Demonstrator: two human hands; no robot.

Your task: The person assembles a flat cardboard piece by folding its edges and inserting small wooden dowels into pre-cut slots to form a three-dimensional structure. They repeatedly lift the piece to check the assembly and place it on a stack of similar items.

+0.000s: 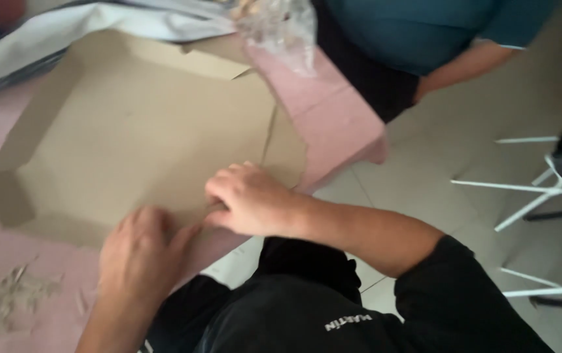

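Note:
A flat brown cardboard box blank [137, 137] with raised side flaps lies on a pink-covered table [333, 111]. My right hand [251, 199] presses fingers-down on the box's near edge, next to a flap at the corner. My left hand [140, 255] rests flat on the same near edge, just left of the right hand, fingers together. Neither hand holds a separate object; both push on the cardboard.
Torn cardboard scraps [6, 301] lie on the table at the lower left. A clear plastic bag [281, 29] and grey sheet [98, 19] sit at the far edge. Another person in a teal shirt [418, 33] stands beyond the table. White chair legs [529, 189] stand at right on the tiled floor.

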